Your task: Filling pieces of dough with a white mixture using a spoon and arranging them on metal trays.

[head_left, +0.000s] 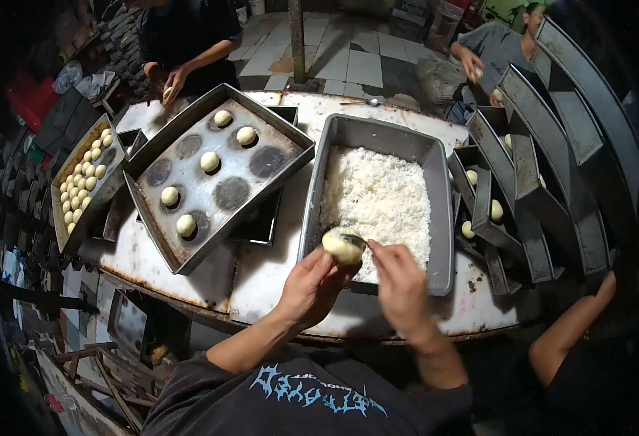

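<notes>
Over the near edge of a grey plastic tub (443, 240), my left hand (306, 289) cups a pale yellow dough ball (339, 247). My right hand (401, 282) pinches the handle of a small metal spoon (360, 240). Its tip meets the top of the dough; any filling inside is hard to make out. White, crumbly shredded filling (381, 192) lies heaped in the tub. To the left, a large square metal tray (181, 161) sits tilted on other pans, with several dough balls (210, 161) spaced on its dark-ringed base.
A second tray (114, 180) crowded with dough balls stands far left. Stacked metal pans (507, 173) holding dough balls rise at the right. Another spoon (363, 102) lies behind the tub on the white table (261, 291). Co-workers handle dough at the back left and back right.
</notes>
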A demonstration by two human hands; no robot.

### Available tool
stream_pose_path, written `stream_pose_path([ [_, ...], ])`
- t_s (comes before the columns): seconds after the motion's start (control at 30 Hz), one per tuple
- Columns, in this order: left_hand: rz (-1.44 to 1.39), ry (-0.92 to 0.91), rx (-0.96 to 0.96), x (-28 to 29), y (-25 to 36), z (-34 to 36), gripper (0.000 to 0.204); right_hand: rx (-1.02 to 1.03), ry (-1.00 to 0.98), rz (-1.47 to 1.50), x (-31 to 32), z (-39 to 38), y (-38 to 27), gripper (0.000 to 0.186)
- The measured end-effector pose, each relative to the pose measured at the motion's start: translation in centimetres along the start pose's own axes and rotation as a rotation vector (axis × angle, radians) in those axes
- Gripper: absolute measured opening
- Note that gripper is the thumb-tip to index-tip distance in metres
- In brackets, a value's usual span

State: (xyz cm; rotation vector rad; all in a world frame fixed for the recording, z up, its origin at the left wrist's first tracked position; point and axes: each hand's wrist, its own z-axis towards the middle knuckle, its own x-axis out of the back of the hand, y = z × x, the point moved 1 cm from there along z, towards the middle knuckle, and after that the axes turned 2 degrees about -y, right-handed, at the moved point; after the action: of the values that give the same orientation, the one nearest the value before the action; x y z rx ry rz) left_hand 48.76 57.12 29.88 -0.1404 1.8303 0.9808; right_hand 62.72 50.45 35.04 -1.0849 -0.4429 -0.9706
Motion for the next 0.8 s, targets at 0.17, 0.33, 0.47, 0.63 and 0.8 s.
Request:
stream_pose_path([
  [0.17, 0.002, 0.089, -0.085, 1.2, 0.1, 1.0, 0.044, -0.003, 0.266, -0.07, -4.1, -5.1, 1.7, 0.022],
  [0.33, 0.09, 0.055, -0.078, 2.9, 2.4, -2.5, 0.047, -0.17, -0.238, -0.184, -0.6, 0.1, 7.8, 0.017],
  [0.47, 0.028, 0.093, -0.059, 4.5, 1.4, -3.9, 0.048, 0.03, -0.577, -0.475, -5.5, 3.8, 12.8, 0.018],
  [0.63, -0.154, 0.046, -0.074, 5.5, 2.1, -4.3, 0.048, 0.082, -0.918, -0.472, -8.6, 3.6, 11.1, 0.011],
  [0.8, 0.034, 0.033, -0.069, 4.8, 3.1, -2.2, 0.053, 0.069, -1.129, -0.047, -7.2, 3.6, 10.7, 0.014],
])
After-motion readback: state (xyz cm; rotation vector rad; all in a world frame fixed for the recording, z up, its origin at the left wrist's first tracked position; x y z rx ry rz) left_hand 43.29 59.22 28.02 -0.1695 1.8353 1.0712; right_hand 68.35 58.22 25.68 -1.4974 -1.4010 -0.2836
